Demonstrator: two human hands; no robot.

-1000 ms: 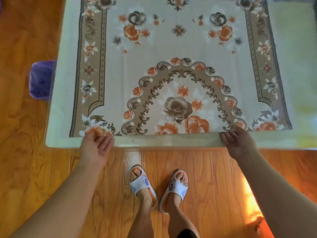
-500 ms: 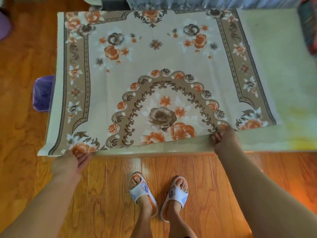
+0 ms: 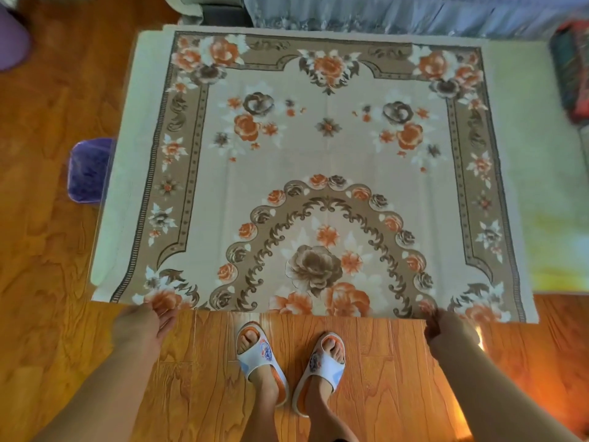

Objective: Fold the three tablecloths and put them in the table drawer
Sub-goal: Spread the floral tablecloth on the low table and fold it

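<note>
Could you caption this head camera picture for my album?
Both hands, left hand and right hand, grip the floral tablecloth's near edge.

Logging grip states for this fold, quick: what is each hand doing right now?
Left hand: grips the near edge of the floral tablecloth by its left corner.
Right hand: grips the same edge by the right corner.

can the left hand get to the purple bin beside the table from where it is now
Probably not right away. The left hand is pinching the near edge of the floral tablecloth, and the purple bin sits farther off, partly tucked behind the table's left side. Open floor lies between them.
</note>
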